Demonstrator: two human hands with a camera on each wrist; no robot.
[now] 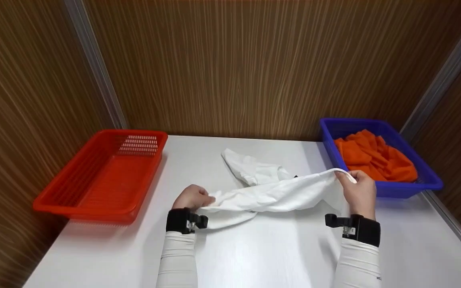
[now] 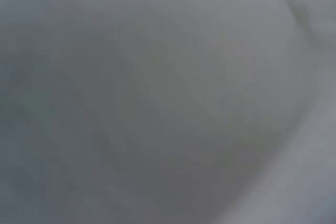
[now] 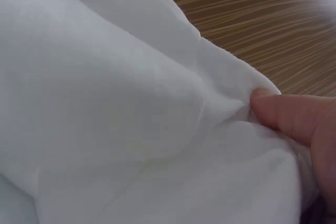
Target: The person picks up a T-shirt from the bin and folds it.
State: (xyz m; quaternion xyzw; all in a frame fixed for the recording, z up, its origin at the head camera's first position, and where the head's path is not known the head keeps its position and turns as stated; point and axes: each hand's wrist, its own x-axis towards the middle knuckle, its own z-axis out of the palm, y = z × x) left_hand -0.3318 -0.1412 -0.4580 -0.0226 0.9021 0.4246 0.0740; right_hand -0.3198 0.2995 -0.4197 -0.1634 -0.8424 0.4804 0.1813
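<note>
A white shirt (image 1: 282, 195) is stretched between both hands over the white table, with a sleeve-like part (image 1: 244, 166) lying behind it and a small dark spot by its upper edge. My left hand (image 1: 192, 197) pinches the shirt's left end low over the table. Higher up, my right hand (image 1: 360, 193) grips the right end, near the blue basket. In the right wrist view the thumb (image 3: 294, 115) presses on folded white fabric (image 3: 131, 93); the other fingers are mostly hidden. Blurred pale fabric (image 2: 157, 103) fills the left wrist view, hiding the left fingers.
A red basket (image 1: 130, 210) with slotted walls stands at the left, no contents visible in it. At the right is a blue basket (image 1: 398, 188) holding crumpled orange cloth (image 1: 374, 156). Wood-grain panels (image 1: 230, 72) enclose the table (image 1: 254, 256) at the back and sides.
</note>
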